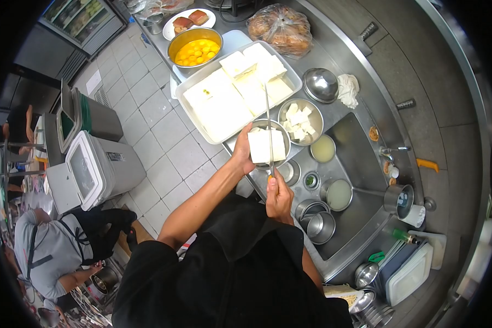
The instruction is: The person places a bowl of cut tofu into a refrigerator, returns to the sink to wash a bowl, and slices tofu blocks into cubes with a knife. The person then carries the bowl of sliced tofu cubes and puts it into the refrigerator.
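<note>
My left hand [242, 150] supports a white block of tofu [260, 148] from its left side and below; the fingers under it are hidden. Gripped in my right hand [279, 197] is a long knife [268, 112], its blade lying across the top of the tofu and pointing away from me. Whether the edge has entered the block I cannot tell. Underneath is a metal bowl [285, 133] with white pieces partly visible. Just right of it, another metal bowl [320, 113] holds tofu cubes [299, 121]. Beyond my hands, a white tub [209, 135] contains large tofu slabs [218, 98].
A pot of egg yolks [197, 53], a plate with brown meat pieces [188, 21] and a bagged brown food [279, 31] stand farther back. At right are a sink [361, 164] and several metal bowls. A co-worker [52, 249] is at lower left, near grey bins [106, 172].
</note>
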A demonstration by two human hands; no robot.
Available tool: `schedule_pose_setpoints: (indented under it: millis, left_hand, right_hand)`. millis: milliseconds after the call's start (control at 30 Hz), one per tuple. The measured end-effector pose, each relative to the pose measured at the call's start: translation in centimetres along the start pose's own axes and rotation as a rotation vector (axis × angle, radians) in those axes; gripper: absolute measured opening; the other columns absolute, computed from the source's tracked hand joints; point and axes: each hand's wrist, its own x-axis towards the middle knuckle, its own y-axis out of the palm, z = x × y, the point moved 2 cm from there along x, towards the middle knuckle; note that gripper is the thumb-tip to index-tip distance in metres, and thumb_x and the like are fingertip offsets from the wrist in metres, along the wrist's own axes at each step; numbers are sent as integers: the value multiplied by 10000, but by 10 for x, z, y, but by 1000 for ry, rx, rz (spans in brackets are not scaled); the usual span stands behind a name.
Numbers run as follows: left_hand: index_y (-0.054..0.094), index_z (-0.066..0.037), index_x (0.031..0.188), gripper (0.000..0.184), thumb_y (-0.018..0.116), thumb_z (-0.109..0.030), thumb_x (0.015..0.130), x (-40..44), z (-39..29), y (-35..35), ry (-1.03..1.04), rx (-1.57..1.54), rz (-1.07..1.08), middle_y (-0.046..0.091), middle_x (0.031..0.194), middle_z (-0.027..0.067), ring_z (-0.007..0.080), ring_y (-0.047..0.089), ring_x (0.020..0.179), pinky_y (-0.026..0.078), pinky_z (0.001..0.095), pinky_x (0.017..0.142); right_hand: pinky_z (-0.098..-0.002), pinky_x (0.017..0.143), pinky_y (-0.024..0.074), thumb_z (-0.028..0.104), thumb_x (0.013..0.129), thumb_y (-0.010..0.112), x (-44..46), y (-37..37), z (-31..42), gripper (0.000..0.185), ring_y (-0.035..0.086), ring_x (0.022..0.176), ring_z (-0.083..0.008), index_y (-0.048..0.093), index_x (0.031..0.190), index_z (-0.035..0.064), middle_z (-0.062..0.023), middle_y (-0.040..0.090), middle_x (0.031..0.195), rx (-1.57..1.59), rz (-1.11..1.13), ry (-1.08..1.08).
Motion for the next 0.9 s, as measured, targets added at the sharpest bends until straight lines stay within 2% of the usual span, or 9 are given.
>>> schedule_pose_setpoints:
  millis: [33, 100, 500, 600, 733, 800, 900]
  left_hand:
    - [568, -6, 1246, 678, 301, -560, 959, -2, -1, 2, 0, -1, 0, 652, 1169, 144, 272, 635, 1065, 468, 416, 967]
    - [607, -39, 1121, 519, 294, -437, 1006, -6, -3, 6, 2, -44, -27, 686, 1004, 111, 231, 681, 894, 556, 383, 827]
    - [615, -31, 1123, 550, 297, -462, 1001, -4, -3, -1, 22, -17, -63, 690, 1016, 112, 226, 679, 905, 543, 379, 847]
    - [613, -14, 1143, 590, 288, -483, 994, -6, -7, 1, 1, -34, -49, 689, 1034, 126, 243, 680, 923, 540, 387, 861]
    - [610, 0, 1156, 617, 287, -498, 987, -6, -10, 0, -26, -27, -72, 688, 1048, 137, 254, 678, 939, 537, 393, 871]
    - [612, 0, 1155, 617, 293, -501, 985, -6, -10, 1, -14, -10, -82, 688, 1047, 137, 251, 679, 939, 536, 396, 874]
    - [612, -2, 1157, 612, 297, -499, 985, -6, -9, 1, -23, 1, -65, 689, 1049, 134, 247, 679, 942, 536, 394, 876]
  right_hand:
    - [-360, 926, 468, 178, 997, 442, 0, 0, 0, 397, 617, 1107, -346, 520, 1300, -67, -271, 607, 1203, 0, 1, 0]
    - [-354, 909, 474, 168, 996, 442, 0, 1, 1, 391, 628, 1082, -342, 521, 1303, -62, -269, 614, 1190, 5, 3, 15]
    - [-342, 822, 495, 183, 994, 453, -2, 2, -4, 393, 659, 925, -305, 538, 1290, -60, -251, 655, 1068, -27, -22, -45]
    - [-346, 866, 487, 185, 995, 451, -5, -2, -1, 395, 652, 996, -316, 535, 1292, -61, -256, 644, 1118, -2, 7, 49]
    - [-355, 927, 467, 183, 996, 447, -7, -2, -23, 394, 626, 1087, -328, 532, 1294, -60, -257, 624, 1179, -5, -42, 30]
    - [-232, 534, 398, 244, 1021, 432, -6, -2, -29, 413, 466, 584, -75, 534, 1288, -53, -10, 512, 681, -40, -91, -78]
    - [-229, 535, 397, 238, 1023, 425, -6, -2, -30, 410, 465, 590, -73, 531, 1293, -52, -9, 508, 676, -50, -96, -82]
